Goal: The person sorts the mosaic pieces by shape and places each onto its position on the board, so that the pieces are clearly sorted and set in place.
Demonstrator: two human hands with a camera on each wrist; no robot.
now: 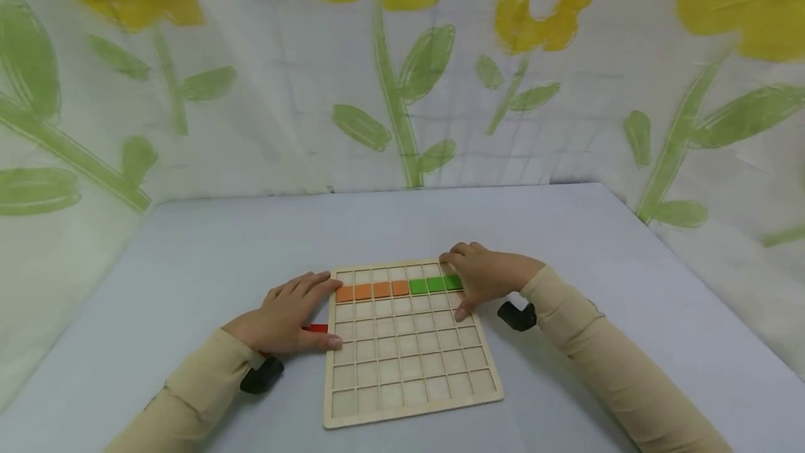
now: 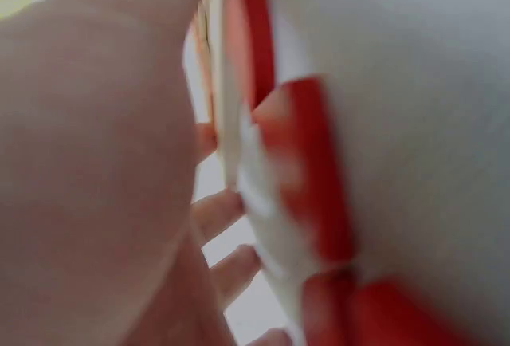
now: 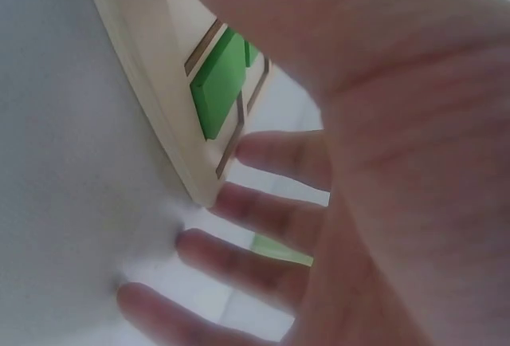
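Observation:
A light wooden grid board (image 1: 411, 412) lies slightly turned on the table. One of its upper rows holds several orange tiles (image 1: 363, 291), then green tiles (image 1: 436, 285). At the left edge rests my left hand (image 1: 286, 313), its thumb on the frame and fingers extended along the side. My right hand (image 1: 487, 275) touches the upper right edge, thumb on the grid and fingers spread past the corner. Beside the board, mostly hidden by the left hand, lies a red tile (image 1: 316, 328); the left wrist view shows several red pieces (image 2: 319, 171), blurred.
A pale cloth covers the table (image 1: 566, 229). Behind it hangs a white curtain (image 1: 283, 103) printed with yellow flowers and green leaves. A black wrist device (image 1: 261, 375) sits below the left wrist, another black device (image 1: 517, 315) below the right.

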